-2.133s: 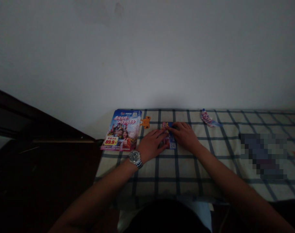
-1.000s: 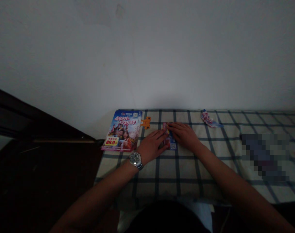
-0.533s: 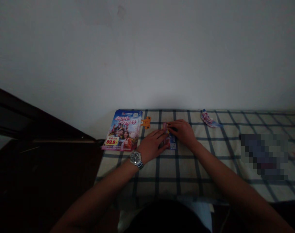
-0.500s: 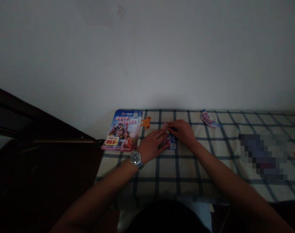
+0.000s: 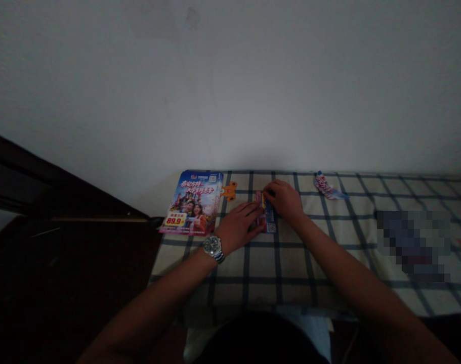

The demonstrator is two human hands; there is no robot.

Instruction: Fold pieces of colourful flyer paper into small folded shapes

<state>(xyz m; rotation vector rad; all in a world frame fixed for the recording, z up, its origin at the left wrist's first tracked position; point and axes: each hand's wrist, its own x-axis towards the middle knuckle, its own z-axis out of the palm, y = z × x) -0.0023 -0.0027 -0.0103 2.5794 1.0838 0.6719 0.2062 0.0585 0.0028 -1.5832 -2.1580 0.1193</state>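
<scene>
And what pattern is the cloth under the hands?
The cloth is off-white with a dark blue-grey check, best seen in the head view.

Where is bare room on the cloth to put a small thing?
Bare checked cloth lies between the left forearm and right forearm, and between right forearm and crumpled paper. It is crowded at the narrow leaflet, under left hand and right hand, and where the leaflet stack and orange cutout lie side by side.

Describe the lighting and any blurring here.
Head view: dim overall, the wall a dull grey, the lower left nearly black; head view: a pixelated patch at right hides detail; head view: large print on the flyers is legible; the paper under the left hand isn't.
</scene>
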